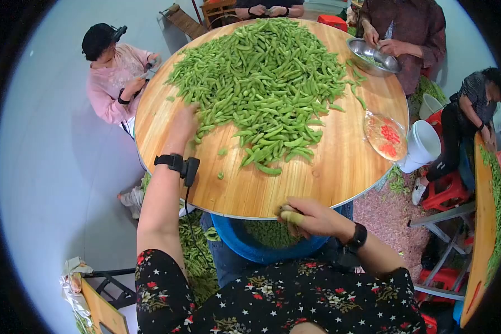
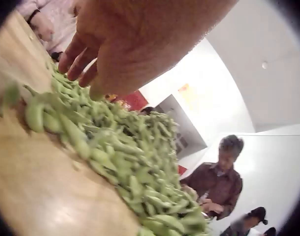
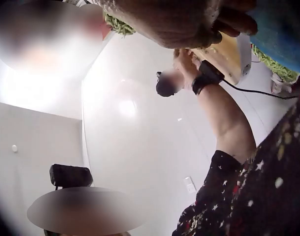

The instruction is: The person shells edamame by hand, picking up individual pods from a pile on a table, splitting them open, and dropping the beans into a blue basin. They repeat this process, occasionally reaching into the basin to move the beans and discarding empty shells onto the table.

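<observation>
A big heap of green soybean pods (image 1: 261, 78) covers much of the round wooden table (image 1: 206, 189). My left hand (image 1: 183, 125) is at the heap's left edge. In the left wrist view, its relaxed, slightly spread fingers (image 2: 76, 61) hang just over the pods. My right hand (image 1: 312, 218) is at the table's near edge, over a blue tub (image 1: 224, 236) holding green stuff. Its fingers are bent, and the thumb has a yellow-green covering (image 1: 293, 217). I cannot tell whether a pod is between the fingertips.
A steel bowl (image 1: 381, 65), a covered plate with red pieces (image 1: 385, 136) and a white bucket (image 1: 423, 142) are on the right. Other people sit or stand around the table, one in pink (image 1: 117, 83). A second board (image 1: 476, 222) with green pods stands at far right.
</observation>
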